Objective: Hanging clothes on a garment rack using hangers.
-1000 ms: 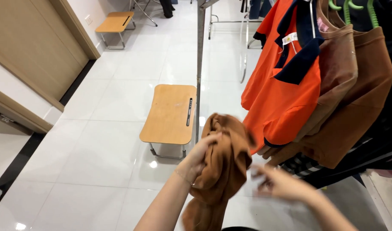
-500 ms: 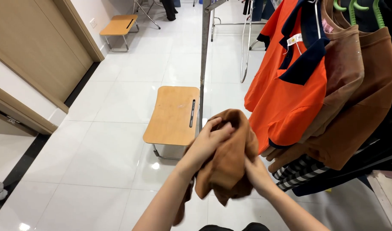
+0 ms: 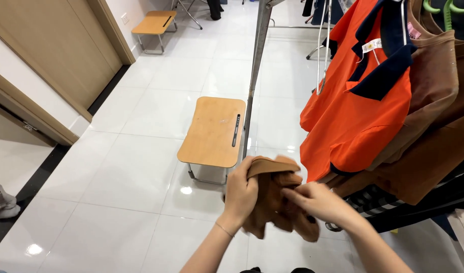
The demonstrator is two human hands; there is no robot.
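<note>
A crumpled brown garment (image 3: 272, 199) hangs bunched between my two hands at the lower middle of the view. My left hand (image 3: 241, 191) grips its upper left part from the side. From the right, my right hand (image 3: 315, 199) pinches into the cloth with its fingers. Just to the right hangs an orange shirt with a dark blue collar (image 3: 356, 106) on a rack, with brown shirts (image 3: 434, 126) behind it.
A low wooden folding table (image 3: 211, 131) stands on the white tiled floor beyond my hands, beside the rack's metal post (image 3: 253, 76). A second low table (image 3: 153, 23) is far off. A wooden door and wall (image 3: 50, 55) run along the left.
The garment has been gathered from a long hanging shape into a tighter bunch. My right hand has moved in from the right and taken hold of the cloth.
</note>
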